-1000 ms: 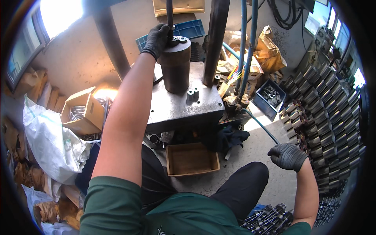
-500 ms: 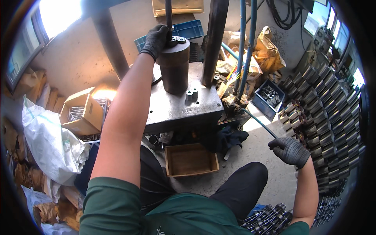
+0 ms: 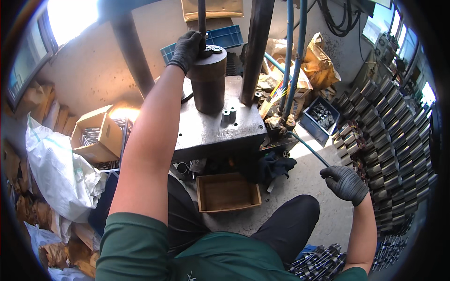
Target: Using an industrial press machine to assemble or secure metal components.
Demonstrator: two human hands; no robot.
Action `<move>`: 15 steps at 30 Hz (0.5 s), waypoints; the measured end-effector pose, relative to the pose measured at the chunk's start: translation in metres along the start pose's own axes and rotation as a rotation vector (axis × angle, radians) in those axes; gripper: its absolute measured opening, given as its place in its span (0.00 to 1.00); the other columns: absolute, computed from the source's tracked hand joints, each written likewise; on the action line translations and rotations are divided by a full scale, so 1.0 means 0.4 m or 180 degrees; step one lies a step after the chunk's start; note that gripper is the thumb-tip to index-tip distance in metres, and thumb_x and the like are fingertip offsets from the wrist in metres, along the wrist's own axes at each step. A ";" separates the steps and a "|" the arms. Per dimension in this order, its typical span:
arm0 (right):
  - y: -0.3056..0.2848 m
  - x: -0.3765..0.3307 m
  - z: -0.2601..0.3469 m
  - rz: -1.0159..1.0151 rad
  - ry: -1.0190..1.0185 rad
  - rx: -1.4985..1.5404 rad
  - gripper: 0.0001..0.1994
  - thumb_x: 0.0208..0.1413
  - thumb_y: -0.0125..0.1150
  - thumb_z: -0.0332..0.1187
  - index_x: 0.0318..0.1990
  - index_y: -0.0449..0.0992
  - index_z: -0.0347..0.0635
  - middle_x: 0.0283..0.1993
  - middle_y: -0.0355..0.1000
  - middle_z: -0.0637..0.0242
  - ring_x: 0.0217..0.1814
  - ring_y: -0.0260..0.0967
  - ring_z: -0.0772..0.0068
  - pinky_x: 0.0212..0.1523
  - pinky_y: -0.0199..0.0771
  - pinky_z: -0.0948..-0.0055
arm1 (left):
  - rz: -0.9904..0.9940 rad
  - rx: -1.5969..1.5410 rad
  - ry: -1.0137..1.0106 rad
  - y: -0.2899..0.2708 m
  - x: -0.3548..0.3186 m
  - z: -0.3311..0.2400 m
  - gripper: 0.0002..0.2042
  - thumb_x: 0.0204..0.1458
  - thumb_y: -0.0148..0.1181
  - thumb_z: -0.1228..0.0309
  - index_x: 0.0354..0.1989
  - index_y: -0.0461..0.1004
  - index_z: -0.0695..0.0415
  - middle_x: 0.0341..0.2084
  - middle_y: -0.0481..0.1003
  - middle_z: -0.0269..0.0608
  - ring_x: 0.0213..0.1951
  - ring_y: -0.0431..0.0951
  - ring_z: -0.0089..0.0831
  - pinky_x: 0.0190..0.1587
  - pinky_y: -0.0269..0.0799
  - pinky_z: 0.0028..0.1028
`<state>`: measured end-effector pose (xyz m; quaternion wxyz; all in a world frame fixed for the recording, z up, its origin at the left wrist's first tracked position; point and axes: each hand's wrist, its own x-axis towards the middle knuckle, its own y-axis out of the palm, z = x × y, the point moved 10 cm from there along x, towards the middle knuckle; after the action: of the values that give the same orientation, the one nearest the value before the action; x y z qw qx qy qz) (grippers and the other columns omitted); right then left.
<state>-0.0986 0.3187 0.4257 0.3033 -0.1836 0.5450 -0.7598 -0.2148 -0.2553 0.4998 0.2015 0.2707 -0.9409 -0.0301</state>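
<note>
My left hand (image 3: 187, 49), in a dark grey glove, is closed around the lower end of an upright dark rod (image 3: 202, 19). The rod stands over a thick steel cylinder (image 3: 209, 89); the hand partly hides where they meet. Small metal rings (image 3: 216, 49) sit on the cylinder's top beside my fingers. The cylinder rests on a heavy steel press table (image 3: 206, 133). Two short metal sleeves (image 3: 229, 115) stand upright on that table, right of the cylinder. Out to the right, my gloved right hand (image 3: 347, 183) grips the end of a thin teal lever (image 3: 309, 149).
A wooden box (image 3: 228, 205) lies on the floor under the table. At left are a cardboard box (image 3: 96, 133) of metal rods and a white sack (image 3: 58, 171). Stacked metal cylinders (image 3: 393, 150) line the right side. Dark press columns (image 3: 257, 51) flank the cylinder.
My right hand has shifted very slightly down and left, still on the lever. My left hand stays at the rod; the rings and sleeves have not visibly moved.
</note>
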 end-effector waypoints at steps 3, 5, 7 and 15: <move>0.085 -0.008 -0.016 0.0927 -0.0340 -0.0728 0.14 0.55 0.59 0.33 0.46 0.81 0.38 0.40 0.80 0.51 0.45 0.79 0.50 0.50 0.78 0.58 | 0.0013 0.0212 0.0076 0.018 -0.012 -0.016 0.09 0.58 0.55 0.69 0.38 0.78 0.60 0.25 0.76 0.37 0.27 0.75 0.26 0.32 0.75 0.25; 0.041 0.008 -0.013 0.0630 -0.0114 -0.0299 0.13 0.55 0.59 0.33 0.45 0.81 0.38 0.40 0.80 0.51 0.45 0.79 0.50 0.49 0.78 0.58 | -0.0031 -0.0068 -0.0108 0.018 -0.032 -0.008 0.09 0.58 0.54 0.68 0.37 0.79 0.60 0.24 0.75 0.36 0.26 0.75 0.25 0.32 0.73 0.25; -0.042 0.040 -0.008 -0.0168 -0.0214 0.0074 0.12 0.56 0.60 0.33 0.45 0.80 0.38 0.40 0.80 0.50 0.44 0.79 0.49 0.49 0.77 0.59 | -0.0035 0.0089 -0.0036 0.009 -0.013 -0.009 0.10 0.58 0.54 0.68 0.38 0.79 0.60 0.24 0.75 0.37 0.26 0.74 0.26 0.32 0.72 0.25; -0.372 0.231 0.032 -0.2659 -0.0525 0.0237 0.13 0.65 0.62 0.38 0.43 0.79 0.35 0.36 0.78 0.54 0.37 0.77 0.63 0.41 0.74 0.66 | 0.0267 0.0043 0.0002 0.018 0.009 0.014 0.10 0.61 0.51 0.69 0.45 0.75 0.60 0.32 0.75 0.37 0.33 0.74 0.25 0.36 0.76 0.25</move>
<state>-0.1988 0.2814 0.5649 0.0185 -0.4377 0.3699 -0.8193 -0.2232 -0.2513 0.4972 0.2010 0.2324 -0.9515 -0.0151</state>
